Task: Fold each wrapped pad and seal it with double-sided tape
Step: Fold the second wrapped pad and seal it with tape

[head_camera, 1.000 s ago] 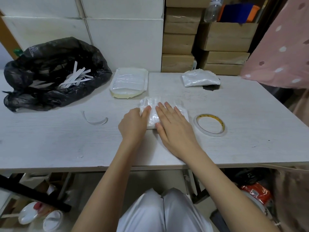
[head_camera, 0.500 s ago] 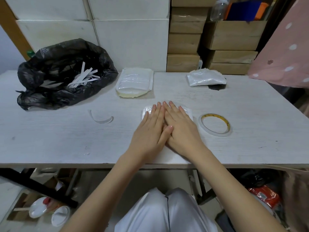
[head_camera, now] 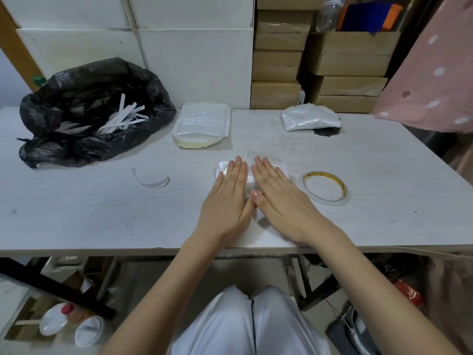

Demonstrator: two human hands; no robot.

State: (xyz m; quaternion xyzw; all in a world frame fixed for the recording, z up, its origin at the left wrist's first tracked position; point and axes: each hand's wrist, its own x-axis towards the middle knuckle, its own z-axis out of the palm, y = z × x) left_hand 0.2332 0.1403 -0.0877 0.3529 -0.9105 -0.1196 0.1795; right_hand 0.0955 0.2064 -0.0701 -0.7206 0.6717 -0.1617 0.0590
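A folded pad in clear wrap [head_camera: 249,180] lies mid-table, mostly hidden under both palms. My left hand [head_camera: 227,201] lies flat on its left half, fingers straight and together. My right hand [head_camera: 279,198] lies flat on its right half, thumb tip touching the left thumb. A roll of double-sided tape [head_camera: 324,188] lies flat just right of my right hand. A stack of unfolded wrapped pads [head_camera: 202,125] sits behind the hands. A folded wrapped pad [head_camera: 311,120] rests at the back right.
A black rubbish bag [head_camera: 89,108] holding several white backing strips sits at the back left. A curled clear tape strip [head_camera: 152,179] lies left of my hands. White boxes and cardboard cartons [head_camera: 279,65] stand behind the table. Pink spotted cloth [head_camera: 435,73] hangs at the right.
My left hand went from a loose fist beside the pad to flat on top of it. Both palms now press side by side, slightly apart compared with half a second ago.
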